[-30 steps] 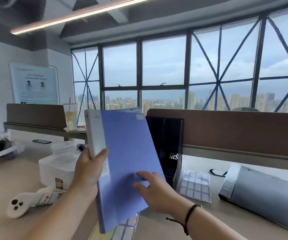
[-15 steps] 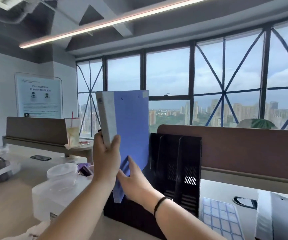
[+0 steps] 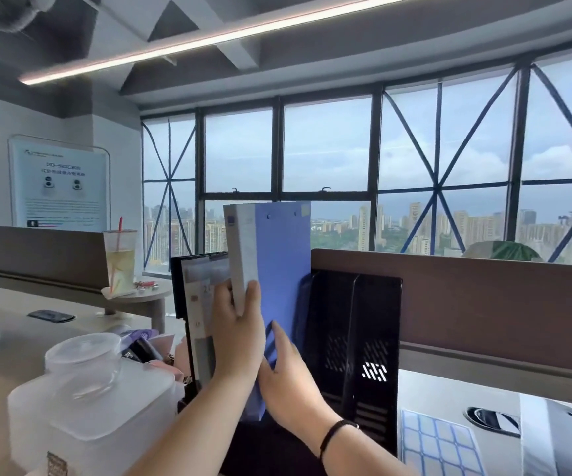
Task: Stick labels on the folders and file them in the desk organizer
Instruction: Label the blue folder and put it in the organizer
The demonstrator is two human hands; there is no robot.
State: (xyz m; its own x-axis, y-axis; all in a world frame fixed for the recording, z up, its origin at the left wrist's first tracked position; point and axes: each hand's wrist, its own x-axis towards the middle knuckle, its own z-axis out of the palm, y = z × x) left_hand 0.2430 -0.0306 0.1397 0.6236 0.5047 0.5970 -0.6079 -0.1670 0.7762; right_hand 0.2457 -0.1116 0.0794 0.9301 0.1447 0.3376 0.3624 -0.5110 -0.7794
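the left hand (image 3: 239,338) grips the pale spine of the blue folder (image 3: 282,269), thumb on the blue cover and fingers curled round the spine edge, and the right hand (image 3: 286,383) lies flat against the cover lower down, fingers straight and pressing on it, a dark band on its wrist. the folder stands upright, its lower end down in a slot of the black desk organizer (image 3: 360,341), with a small label at its top right corner. the organizer stands on the pale worktop (image 3: 449,389) against a brown partition (image 3: 483,304); its two slots to the right of the folder show only their slatted black dividers. just left of the blue folder another folder (image 3: 202,304) with a pale spine already stands in the organizer. at the lower left a frosted plastic box (image 3: 99,420) carries a clear round tub (image 3: 83,359). at the lower right a grey folder (image 3: 566,438) lies flat on the worktop, and just beside it, next to the organizer's foot, lies a sheet of blue labels (image 3: 439,441). farther back on the left a plastic cup (image 3: 120,262) with a straw stands on a small round table.
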